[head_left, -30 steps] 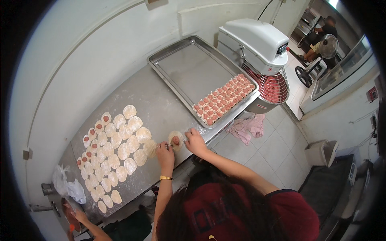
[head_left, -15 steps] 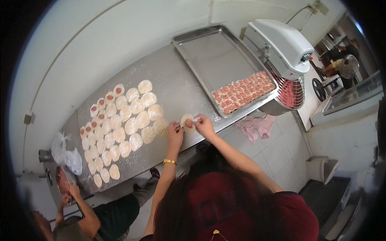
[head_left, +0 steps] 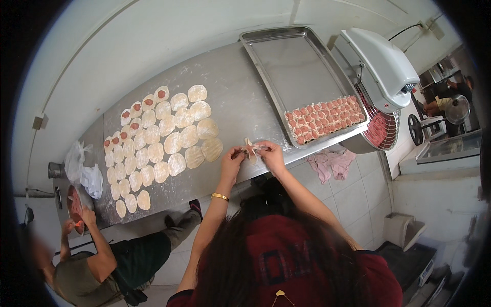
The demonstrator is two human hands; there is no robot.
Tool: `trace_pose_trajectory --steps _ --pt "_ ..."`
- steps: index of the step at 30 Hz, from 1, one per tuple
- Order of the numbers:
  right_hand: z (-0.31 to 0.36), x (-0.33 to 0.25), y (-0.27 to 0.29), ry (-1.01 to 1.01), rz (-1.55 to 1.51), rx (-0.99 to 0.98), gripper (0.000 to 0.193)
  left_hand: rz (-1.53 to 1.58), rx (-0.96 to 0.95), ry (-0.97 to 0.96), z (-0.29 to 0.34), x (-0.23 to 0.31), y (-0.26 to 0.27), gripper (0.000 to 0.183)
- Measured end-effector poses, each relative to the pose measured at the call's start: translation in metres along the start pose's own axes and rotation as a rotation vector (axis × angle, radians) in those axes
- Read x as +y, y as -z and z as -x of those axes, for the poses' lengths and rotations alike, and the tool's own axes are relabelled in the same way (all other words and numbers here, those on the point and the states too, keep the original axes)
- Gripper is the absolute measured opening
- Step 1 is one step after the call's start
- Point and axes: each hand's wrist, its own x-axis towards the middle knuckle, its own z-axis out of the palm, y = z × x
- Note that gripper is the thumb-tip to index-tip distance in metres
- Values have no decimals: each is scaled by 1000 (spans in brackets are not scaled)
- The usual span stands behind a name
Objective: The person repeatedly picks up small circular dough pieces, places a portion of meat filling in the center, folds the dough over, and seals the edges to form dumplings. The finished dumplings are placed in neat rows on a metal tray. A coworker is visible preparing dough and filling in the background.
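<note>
Close to the table's front edge, my left hand [head_left: 232,159] and my right hand [head_left: 272,155] pinch opposite sides of a dumpling wrapper [head_left: 250,148]. Its edges are drawn up into points around pinkish meat filling. To the left, flat round dough wrappers [head_left: 174,144] lie in rows, dusted with flour. Several in the far and left rows carry a small dab of meat [head_left: 148,102]. On the right, a large metal tray [head_left: 280,97] has rows of filled dumplings [head_left: 324,120] packed at its near end.
Beyond the tray stands a white mixer [head_left: 381,66] with raw meat in its caged bowl [head_left: 376,128]. At far left, another person's hands [head_left: 76,222] work at a bowl of meat [head_left: 75,202], near plastic bags [head_left: 91,180]. A pink cloth [head_left: 332,162] hangs below the table edge.
The wrapper, earlier spread out with its round of filling showing, is now folded up into points. My right hand has shifted from over the filling to the wrapper's right edge.
</note>
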Motion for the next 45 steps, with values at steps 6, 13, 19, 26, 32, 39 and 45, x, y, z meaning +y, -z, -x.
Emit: trace_pose_trajectory --steps 6,13,19,26,32,39,45 --pt "9 -32 -2 -117 -451 -36 16 250 66 46 6 7 -5 13" --pt "3 -20 8 -5 2 -71 24 348 26 -40 23 25 -16 26" --pt "-6 -16 21 13 189 -133 31 41 -12 -5 16 11 -8 24" --pt "4 -11 19 208 506 -122 35 -491 47 -396 8 -21 -8 12" --pt "-1 -23 14 384 774 -159 37 -429 110 -200 14 4 -25 29" --pt "7 -42 19 451 824 -230 35 -633 10 -248 10 6 -18 39" --pt "1 -29 16 434 829 -209 32 -710 -11 -285 5 7 -19 33"
